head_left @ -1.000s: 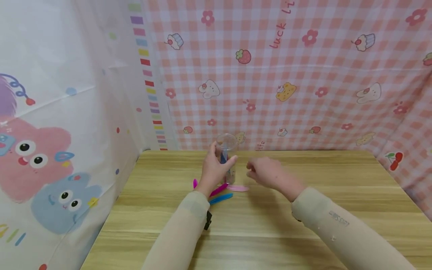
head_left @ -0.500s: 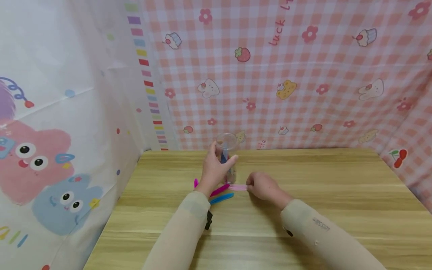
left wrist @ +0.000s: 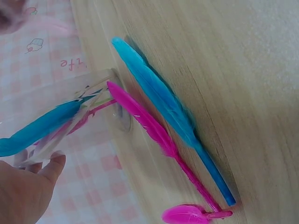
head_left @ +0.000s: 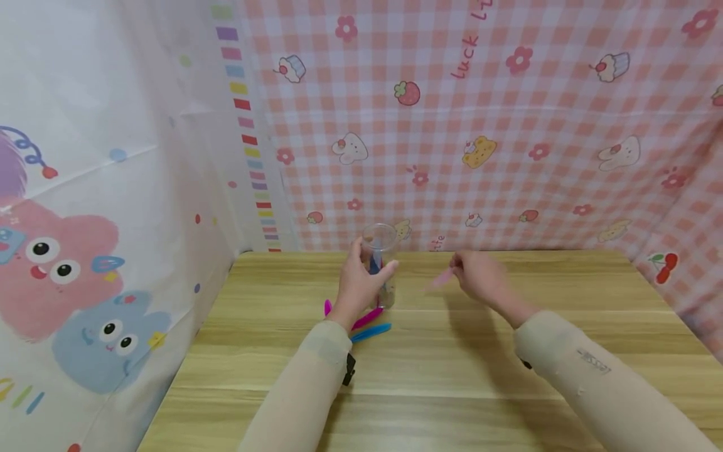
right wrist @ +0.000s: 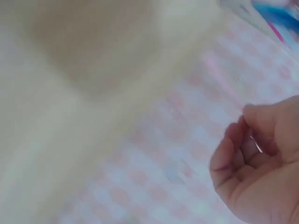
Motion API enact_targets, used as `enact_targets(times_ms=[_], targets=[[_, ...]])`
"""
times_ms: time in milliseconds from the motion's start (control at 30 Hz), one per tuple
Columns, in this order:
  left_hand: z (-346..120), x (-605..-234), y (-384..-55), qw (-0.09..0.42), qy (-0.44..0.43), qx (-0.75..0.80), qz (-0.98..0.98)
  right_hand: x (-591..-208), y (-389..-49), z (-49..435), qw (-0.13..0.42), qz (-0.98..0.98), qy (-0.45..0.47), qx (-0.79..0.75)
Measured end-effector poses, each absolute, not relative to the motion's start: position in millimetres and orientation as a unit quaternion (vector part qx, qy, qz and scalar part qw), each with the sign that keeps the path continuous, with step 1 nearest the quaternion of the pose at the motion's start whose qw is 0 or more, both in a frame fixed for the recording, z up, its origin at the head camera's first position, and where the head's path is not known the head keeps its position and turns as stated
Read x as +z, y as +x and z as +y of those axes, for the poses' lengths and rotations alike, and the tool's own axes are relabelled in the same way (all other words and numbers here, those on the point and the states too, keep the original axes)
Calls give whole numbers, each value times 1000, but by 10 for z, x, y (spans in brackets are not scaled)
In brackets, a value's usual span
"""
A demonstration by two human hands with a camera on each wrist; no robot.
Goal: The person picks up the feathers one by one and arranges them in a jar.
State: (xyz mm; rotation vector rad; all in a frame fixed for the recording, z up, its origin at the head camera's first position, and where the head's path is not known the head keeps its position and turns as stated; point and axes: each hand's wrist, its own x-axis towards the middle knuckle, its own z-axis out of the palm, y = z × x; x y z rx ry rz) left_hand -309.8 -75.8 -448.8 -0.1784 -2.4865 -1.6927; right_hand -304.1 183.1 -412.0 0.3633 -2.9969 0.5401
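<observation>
My left hand (head_left: 361, 282) grips a clear plastic cup (head_left: 380, 236) that stands upright near the table's back edge. Inside the cup are several feathers, among them a blue feather (left wrist: 46, 123) and a pink one. To the right of the cup, my right hand (head_left: 480, 276) pinches a pale pink feather (head_left: 442, 277) above the table, its free end pointing down and left. On the wood in front of the cup lie a blue feather (left wrist: 161, 98) and a magenta feather (left wrist: 142, 119). A second magenta feather (left wrist: 184, 214) lies near the quill end of the first.
The wooden table (head_left: 429, 389) reaches back to a pink checked cloth (head_left: 452, 119) hanging right behind the cup. Another printed cloth (head_left: 141, 220) hangs at the left side.
My right hand came down to the pale pink feather beside the cup, pinched it and lifted it up and to the right. My left hand stays on the cup.
</observation>
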Motion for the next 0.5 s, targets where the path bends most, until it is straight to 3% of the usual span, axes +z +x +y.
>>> enact_targets(times_ms=[133, 267, 500], targets=[[-760, -4494, -3098, 61, -59, -563, -822, -3572, -3016, 1835, 110, -976, 118, 149], [-761, -4504, -3108, 61, -55, -562, -823, -3100, -2939, 1685, 219, -951, 158, 150], [-755, -4513, -3109, 65, -56, -562, -823, -2779, -2799, 1280, 359, -893, 240, 126]])
